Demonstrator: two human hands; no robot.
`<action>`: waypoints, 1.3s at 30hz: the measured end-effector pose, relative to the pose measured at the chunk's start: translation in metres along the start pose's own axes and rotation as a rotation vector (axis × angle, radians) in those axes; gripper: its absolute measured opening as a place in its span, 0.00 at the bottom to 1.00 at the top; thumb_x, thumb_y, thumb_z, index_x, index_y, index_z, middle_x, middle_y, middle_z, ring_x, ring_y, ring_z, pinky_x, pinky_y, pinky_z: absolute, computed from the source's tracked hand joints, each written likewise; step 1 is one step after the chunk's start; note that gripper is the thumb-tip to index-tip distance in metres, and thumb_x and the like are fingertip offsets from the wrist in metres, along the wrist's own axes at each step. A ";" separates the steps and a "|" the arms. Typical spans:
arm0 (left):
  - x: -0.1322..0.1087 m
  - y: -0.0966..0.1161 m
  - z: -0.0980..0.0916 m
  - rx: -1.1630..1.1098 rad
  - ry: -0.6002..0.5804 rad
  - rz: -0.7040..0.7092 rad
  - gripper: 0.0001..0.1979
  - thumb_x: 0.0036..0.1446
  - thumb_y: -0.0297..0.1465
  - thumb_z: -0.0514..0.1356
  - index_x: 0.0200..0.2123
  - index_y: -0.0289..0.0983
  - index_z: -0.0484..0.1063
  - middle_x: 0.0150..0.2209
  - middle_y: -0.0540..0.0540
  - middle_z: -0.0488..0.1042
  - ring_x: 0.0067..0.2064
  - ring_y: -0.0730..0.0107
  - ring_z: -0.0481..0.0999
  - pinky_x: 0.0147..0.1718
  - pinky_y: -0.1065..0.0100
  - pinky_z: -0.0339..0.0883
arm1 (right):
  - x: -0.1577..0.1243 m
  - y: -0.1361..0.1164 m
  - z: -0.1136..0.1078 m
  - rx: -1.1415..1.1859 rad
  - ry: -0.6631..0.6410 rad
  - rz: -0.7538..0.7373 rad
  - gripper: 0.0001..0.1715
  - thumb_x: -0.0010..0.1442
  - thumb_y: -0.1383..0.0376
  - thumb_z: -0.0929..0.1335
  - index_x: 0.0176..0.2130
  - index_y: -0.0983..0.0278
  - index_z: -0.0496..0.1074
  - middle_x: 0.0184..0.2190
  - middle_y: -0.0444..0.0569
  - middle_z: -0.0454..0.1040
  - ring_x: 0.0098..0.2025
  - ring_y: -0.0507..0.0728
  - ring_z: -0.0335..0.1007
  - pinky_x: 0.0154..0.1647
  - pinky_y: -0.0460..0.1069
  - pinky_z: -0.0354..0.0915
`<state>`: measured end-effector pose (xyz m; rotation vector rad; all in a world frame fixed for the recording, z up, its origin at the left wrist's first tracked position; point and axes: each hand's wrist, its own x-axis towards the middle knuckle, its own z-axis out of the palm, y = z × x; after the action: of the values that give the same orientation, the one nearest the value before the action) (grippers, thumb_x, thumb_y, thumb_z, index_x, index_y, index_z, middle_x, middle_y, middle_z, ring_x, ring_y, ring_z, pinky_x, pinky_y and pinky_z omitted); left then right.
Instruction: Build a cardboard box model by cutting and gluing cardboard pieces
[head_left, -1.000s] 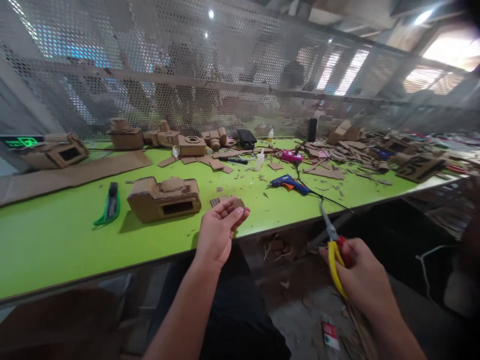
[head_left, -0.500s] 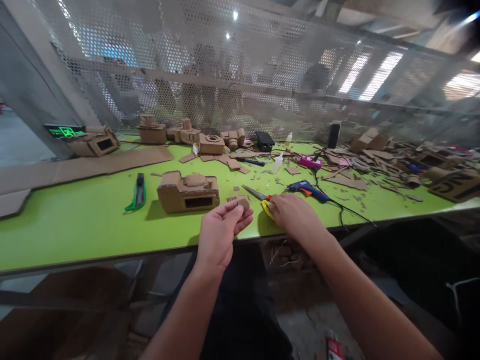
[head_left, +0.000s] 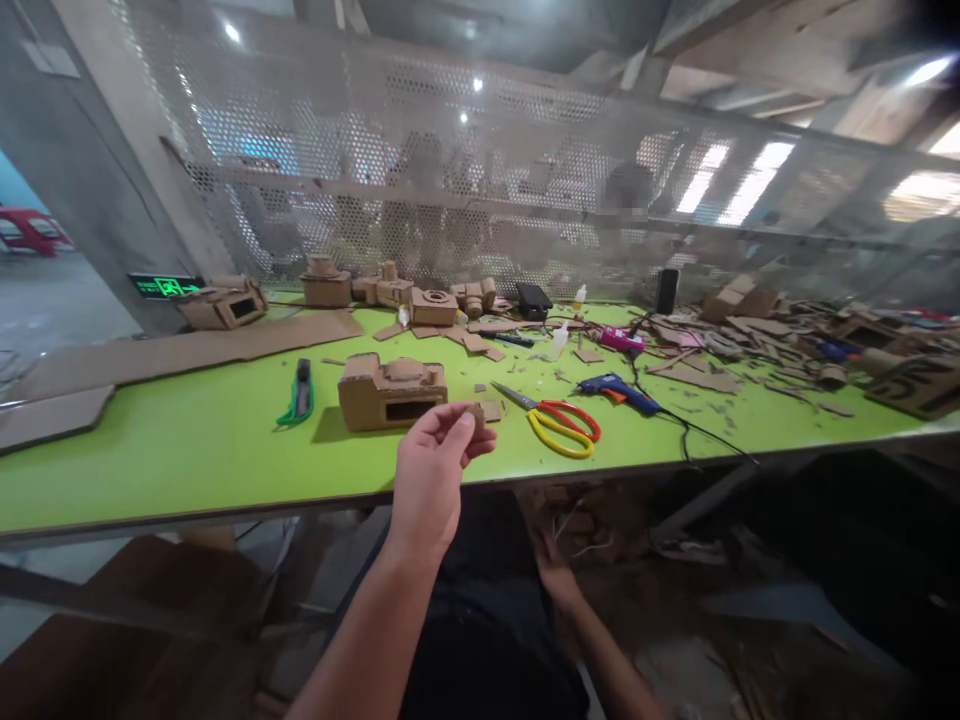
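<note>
A green tabletop [head_left: 187, 460] stands before a perforated screen [head_left: 375, 190]. Left hand [head_left: 435, 465]: thumb and fingers pinch a small cardboard piece [head_left: 478, 413], beside a cardboard camera model [head_left: 394, 388]. Right hand [head_left: 553, 572]: below the table's edge, its fingers too dark to tell. Scissors [head_left: 535, 407] lie near a glue gun [head_left: 619, 390]. Likely mishaps — a slack pinch could drop the piece; a rising right arm could snag the trailing cord [head_left: 709, 434].
</note>
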<state>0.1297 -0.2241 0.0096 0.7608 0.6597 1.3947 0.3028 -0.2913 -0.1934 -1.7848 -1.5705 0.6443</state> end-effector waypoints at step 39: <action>0.003 -0.017 0.045 -0.040 -0.064 -0.142 0.17 0.36 0.29 0.76 0.33 0.33 0.79 0.30 0.45 0.82 0.33 0.66 0.83 0.37 0.66 0.78 | -0.024 -0.113 -0.112 0.888 0.079 -0.017 0.26 0.47 0.53 0.79 0.35 0.59 0.63 0.28 0.40 0.63 0.28 0.49 0.54 0.24 0.43 0.54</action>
<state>0.1761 -0.2247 0.0239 0.7107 0.6217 1.2459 0.3076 -0.3260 -0.0360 -1.0994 -0.9882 1.0399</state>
